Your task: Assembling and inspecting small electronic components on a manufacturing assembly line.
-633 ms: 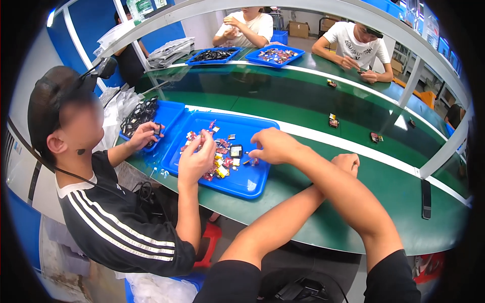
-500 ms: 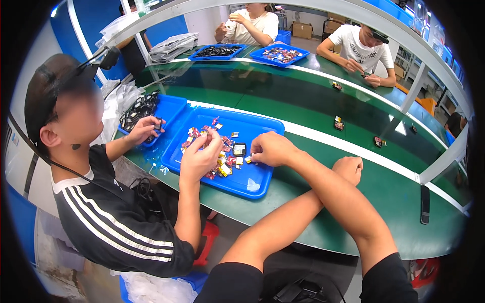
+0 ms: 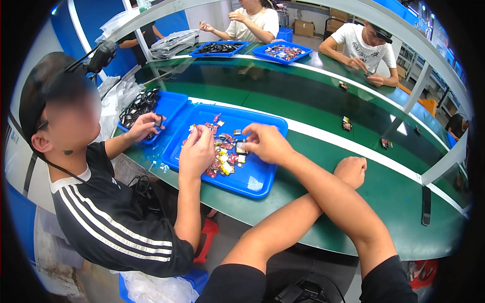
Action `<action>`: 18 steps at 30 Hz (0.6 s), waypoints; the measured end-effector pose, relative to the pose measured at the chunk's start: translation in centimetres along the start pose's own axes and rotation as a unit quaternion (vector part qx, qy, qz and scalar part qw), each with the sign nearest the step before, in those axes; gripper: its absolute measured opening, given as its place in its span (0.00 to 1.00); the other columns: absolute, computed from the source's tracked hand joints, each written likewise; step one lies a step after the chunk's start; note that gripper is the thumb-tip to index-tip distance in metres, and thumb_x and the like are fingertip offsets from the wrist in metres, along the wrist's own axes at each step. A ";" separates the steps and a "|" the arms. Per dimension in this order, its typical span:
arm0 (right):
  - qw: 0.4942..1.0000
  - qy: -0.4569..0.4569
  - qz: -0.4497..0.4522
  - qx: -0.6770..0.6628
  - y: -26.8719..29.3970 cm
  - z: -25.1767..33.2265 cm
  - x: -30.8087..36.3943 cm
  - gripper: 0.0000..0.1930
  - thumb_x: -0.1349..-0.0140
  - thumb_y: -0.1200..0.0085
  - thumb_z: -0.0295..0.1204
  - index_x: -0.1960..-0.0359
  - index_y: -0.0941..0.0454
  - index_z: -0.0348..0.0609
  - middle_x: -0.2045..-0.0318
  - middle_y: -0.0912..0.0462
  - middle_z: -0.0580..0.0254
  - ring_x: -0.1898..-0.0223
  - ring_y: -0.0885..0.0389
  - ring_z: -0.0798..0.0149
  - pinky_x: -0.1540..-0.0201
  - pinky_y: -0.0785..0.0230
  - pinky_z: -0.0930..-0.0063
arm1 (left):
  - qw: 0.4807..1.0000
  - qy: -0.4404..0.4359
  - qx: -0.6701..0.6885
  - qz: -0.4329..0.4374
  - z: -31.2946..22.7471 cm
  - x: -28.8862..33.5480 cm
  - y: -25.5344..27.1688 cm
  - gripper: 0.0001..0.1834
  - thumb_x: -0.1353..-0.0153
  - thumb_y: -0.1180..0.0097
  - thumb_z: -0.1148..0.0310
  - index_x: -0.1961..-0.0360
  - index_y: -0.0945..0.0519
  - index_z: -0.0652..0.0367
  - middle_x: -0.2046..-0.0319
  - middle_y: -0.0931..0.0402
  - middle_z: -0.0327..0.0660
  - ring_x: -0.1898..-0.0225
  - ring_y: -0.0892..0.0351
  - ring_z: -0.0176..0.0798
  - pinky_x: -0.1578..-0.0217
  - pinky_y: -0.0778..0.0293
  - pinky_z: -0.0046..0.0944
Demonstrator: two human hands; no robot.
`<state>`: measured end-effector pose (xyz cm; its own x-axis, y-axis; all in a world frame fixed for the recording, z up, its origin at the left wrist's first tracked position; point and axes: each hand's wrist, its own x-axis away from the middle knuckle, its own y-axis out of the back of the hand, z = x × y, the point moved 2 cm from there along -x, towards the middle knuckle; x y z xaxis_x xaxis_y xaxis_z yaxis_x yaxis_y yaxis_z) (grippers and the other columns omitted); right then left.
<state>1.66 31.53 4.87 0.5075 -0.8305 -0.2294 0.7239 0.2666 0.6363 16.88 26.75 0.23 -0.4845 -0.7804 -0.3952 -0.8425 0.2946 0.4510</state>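
My arms are crossed. My right hand (image 3: 268, 144) hovers over a blue tray (image 3: 260, 184), thumb and forefinger apart, next to a black-framed rectangular piece (image 3: 241, 148). Around it lie small red, yellow and silver electronic parts (image 3: 222, 162) in a loose pile. My left hand (image 3: 350, 172) rests on the green table at the right, its fingers curled in, with nothing seen in it. At the left, a co-worker's hand (image 3: 198, 151) pinches something small above the same pile, and their other hand (image 3: 146, 126) holds a small dark piece.
A second blue tray (image 3: 174, 103) of black wired parts adjoins at the left. Beyond a white rail, small assemblies (image 3: 346, 123) lie on the green belt (image 3: 283, 101). Two people sit across. A black strip-shaped object (image 3: 426, 204) lies at the right.
My right hand has moved up and left from a small silver-yellow part to the black-framed piece, its fingers now apart. My left hand stays put. The co-worker's near hand has shifted slightly left.
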 end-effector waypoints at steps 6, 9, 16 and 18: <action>0.993 0.053 -0.097 0.051 3.4 -1.5 1.1 0.15 0.40 0.46 0.22 0.50 0.21 0.37 0.62 0.14 0.51 0.59 0.14 0.55 0.53 0.23 0.65 | 1.000 -0.015 -0.003 0.001 0.0 -0.7 -0.7 0.05 0.44 0.49 0.75 0.70 0.22 0.63 0.69 0.19 0.52 0.63 0.20 0.57 0.59 0.26 0.54; 0.984 0.064 -0.163 -0.015 7.2 -0.6 2.3 0.12 0.39 0.44 0.22 0.53 0.20 0.37 0.64 0.14 0.55 0.62 0.15 0.64 0.57 0.23 0.70 | 1.000 -0.017 0.000 0.000 2.3 -0.7 -0.8 0.05 0.45 0.47 0.73 0.71 0.22 0.63 0.70 0.20 0.52 0.63 0.20 0.55 0.60 0.26 0.53; 0.904 -0.099 -0.417 -0.001 22.0 -13.8 12.0 0.11 0.41 0.40 0.25 0.57 0.17 0.39 0.67 0.13 0.58 0.64 0.15 0.68 0.58 0.24 0.73 | 0.999 -0.022 -0.026 -0.007 0.2 -0.8 -0.6 0.07 0.44 0.48 0.70 0.72 0.20 0.62 0.71 0.19 0.53 0.65 0.20 0.59 0.63 0.26 0.55; 0.879 -0.137 -0.450 0.072 24.1 -18.9 16.0 0.11 0.42 0.40 0.25 0.58 0.17 0.39 0.66 0.13 0.57 0.64 0.15 0.66 0.58 0.24 0.72 | 0.998 -0.049 -0.031 -0.031 -0.2 -0.8 -1.0 0.06 0.45 0.48 0.72 0.70 0.19 0.60 0.72 0.18 0.50 0.66 0.19 0.57 0.63 0.24 0.52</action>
<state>36.04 33.94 2.65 -0.3864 -0.7650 -0.5152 0.6979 -0.6077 0.3790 18.15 27.01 0.24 -0.4548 -0.7374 -0.4994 -0.8570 0.2098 0.4707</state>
